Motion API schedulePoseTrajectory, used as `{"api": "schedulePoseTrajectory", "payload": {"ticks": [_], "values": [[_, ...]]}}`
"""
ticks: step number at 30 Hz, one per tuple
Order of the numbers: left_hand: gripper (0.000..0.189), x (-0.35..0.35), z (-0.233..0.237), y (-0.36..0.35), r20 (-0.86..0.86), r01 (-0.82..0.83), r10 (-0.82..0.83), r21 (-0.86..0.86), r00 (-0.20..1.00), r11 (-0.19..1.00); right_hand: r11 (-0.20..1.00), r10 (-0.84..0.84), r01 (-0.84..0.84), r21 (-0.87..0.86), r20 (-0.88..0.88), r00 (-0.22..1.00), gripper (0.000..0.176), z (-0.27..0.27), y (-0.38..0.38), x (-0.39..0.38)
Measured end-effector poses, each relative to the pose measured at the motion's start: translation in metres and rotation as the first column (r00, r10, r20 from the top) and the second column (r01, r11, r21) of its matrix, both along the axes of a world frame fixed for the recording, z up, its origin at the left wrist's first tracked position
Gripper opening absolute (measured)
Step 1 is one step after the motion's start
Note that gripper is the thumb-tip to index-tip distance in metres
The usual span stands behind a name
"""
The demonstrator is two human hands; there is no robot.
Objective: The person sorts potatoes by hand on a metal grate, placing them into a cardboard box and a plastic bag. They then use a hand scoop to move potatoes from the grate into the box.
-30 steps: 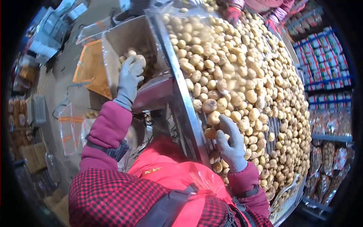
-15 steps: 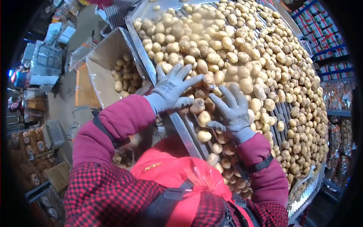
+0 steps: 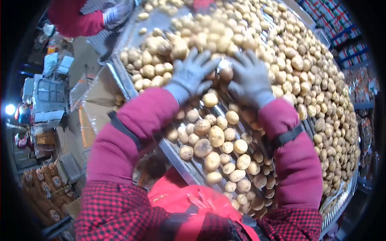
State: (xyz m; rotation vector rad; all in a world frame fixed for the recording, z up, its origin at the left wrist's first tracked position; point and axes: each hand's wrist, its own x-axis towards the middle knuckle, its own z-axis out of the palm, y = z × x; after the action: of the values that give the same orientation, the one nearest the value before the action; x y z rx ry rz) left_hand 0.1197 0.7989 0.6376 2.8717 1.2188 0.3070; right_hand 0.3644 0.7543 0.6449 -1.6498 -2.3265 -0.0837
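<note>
A wide slatted metal sorting table is heaped with potatoes (image 3: 217, 136). My left hand (image 3: 192, 74), in a grey glove, lies over potatoes near the middle of the heap with its fingers spread. Just to the right, my right hand (image 3: 251, 78), also gloved in grey, rests on more potatoes with its fingers apart. Between the two hands sits a brownish potato (image 3: 226, 74). Some potatoes under the palms are hidden. Neither hand is wrapped round anything.
A metal rim (image 3: 177, 158) edges the table on my side. Beyond the left edge stands a plastic-lined cardboard box (image 3: 100, 86). Another person's gloved hand (image 3: 116, 15) is at the top left. Netted sacks (image 3: 42, 186) lie at the lower left; stacked packages (image 3: 327, 18) stand far right.
Both hands have moved forward, up the heap and away from my body. More potatoes now lie on the slats in front of me. Another person's arm has come in at the top left.
</note>
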Motion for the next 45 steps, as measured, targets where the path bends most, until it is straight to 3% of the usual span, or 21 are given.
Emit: {"api": "schedulePoseTrajectory", "payload": {"ticks": [4,6,8,9,12,13,14,16,18,21,24,26,28,32,34,36,38,40,41,42,45], "values": [[0.078,0.003,-0.028,0.083,0.195,0.170,-0.202,0.168,0.960,0.971,0.992,-0.024,0.011,0.123,0.101,0.995,0.071,-0.015,0.071,0.025],[0.064,0.008,-0.013,0.114,0.012,0.131,-0.145,0.367,0.989,0.921,0.993,-0.063,0.050,0.105,0.122,0.991,0.063,-0.008,0.090,0.034],[0.088,0.017,-0.023,0.171,-0.176,0.067,-0.015,0.291,0.984,0.954,0.978,-0.077,0.052,0.203,0.118,0.990,0.060,-0.017,0.120,0.048],[0.088,0.019,-0.018,0.185,-0.169,0.074,-0.025,0.290,0.985,0.954,0.992,-0.112,0.104,0.070,0.123,0.986,0.063,-0.010,0.126,0.051],[0.084,0.001,0.017,0.216,0.220,0.052,-0.003,-0.221,0.976,0.974,0.942,-0.320,0.310,-0.131,-0.072,0.945,0.059,-0.019,0.158,0.078],[0.066,0.004,0.051,0.192,-0.001,-0.019,0.019,-0.076,1.000,0.997,0.941,-0.321,0.298,-0.162,-0.147,0.935,0.056,-0.016,0.169,0.092],[0.066,0.002,0.041,0.208,0.008,-0.017,0.017,-0.073,1.000,0.997,0.921,-0.387,0.360,-0.150,-0.227,0.894,0.061,-0.018,0.173,0.104],[0.055,-0.003,0.020,0.241,0.017,-0.126,0.130,-0.161,0.991,0.979,0.829,-0.558,0.559,0.017,-0.037,0.829,0.064,-0.006,0.156,0.111],[0.052,-0.015,0.060,0.186,-0.115,-0.048,0.060,0.106,0.992,0.993,0.884,-0.440,0.430,0.183,0.016,0.898,0.065,-0.005,0.124,0.108],[0.059,-0.037,0.036,0.144,0.272,0.216,-0.240,0.116,0.932,0.969,0.994,0.081,-0.067,0.084,-0.177,0.981,0.064,0.021,0.054,0.026],[0.065,-0.089,0.036,0.072,0.156,0.357,-0.365,0.074,0.918,0.931,0.884,0.414,-0.449,-0.129,-0.232,0.880,0.063,0.029,-0.014,-0.039],[0.062,-0.122,0.030,0.027,-0.121,0.362,-0.368,-0.066,0.922,0.930,0.801,0.511,-0.577,-0.159,-0.319,0.798,0.059,0.011,-0.042,-0.055],[0.062,-0.135,0.011,0.023,-0.188,0.421,-0.431,-0.090,0.883,0.902,0.783,0.518,-0.575,-0.239,-0.261,0.814,0.052,-0.005,-0.033,-0.049],[0.063,-0.096,0.001,0.080,-0.083,0.390,-0.387,0.022,0.918,0.920,0.905,0.423,-0.425,-0.031,-0.064,0.904,0.059,-0.021,0.023,-0.035],[0.063,-0.082,-0.003,0.099,-0.075,0.416,-0.410,0.096,0.909,0.904,0.910,0.398,-0.406,0.087,0.099,0.912,0.045,-0.007,0.052,-0.023],[0.066,-0.074,0.006,0.111,-0.137,0.427,-0.412,0.118,0.901,0.896,0.969,0.203,-0.217,0.119,0.116,0.972,0.045,-0.003,0.076,-0.019],[0.071,-0.065,0.006,0.121,-0.202,0.375,-0.353,0.084,0.914,0.923,0.983,0.156,-0.154,0.098,-0.010,0.988,0.071,0.000,0.102,0.007],[0.068,-0.057,0.001,0.128,-0.233,0.321,-0.273,0.201,0.933,0.926,0.997,0.066,-0.069,-0.034,-0.078,0.995,0.064,0.015,0.114,0.022],[0.062,-0.055,-0.016,0.153,-0.106,0.323,-0.306,0.284,0.946,0.902,0.993,-0.073,0.062,-0.097,-0.115,0.991,0.058,0.024,0.110,0.026],[0.056,-0.053,-0.033,0.174,0.022,0.315,-0.347,0.367,0.938,0.875,0.981,-0.191,0.190,0.037,0.014,0.982,0.059,0.005,0.116,0.048],[0.050,-0.046,-0.009,0.171,0.082,0.082,-0.110,0.292,0.990,0.953,0.959,-0.278,0.268,-0.094,-0.114,0.954,0.071,0.018,0.098,0.067]]}}
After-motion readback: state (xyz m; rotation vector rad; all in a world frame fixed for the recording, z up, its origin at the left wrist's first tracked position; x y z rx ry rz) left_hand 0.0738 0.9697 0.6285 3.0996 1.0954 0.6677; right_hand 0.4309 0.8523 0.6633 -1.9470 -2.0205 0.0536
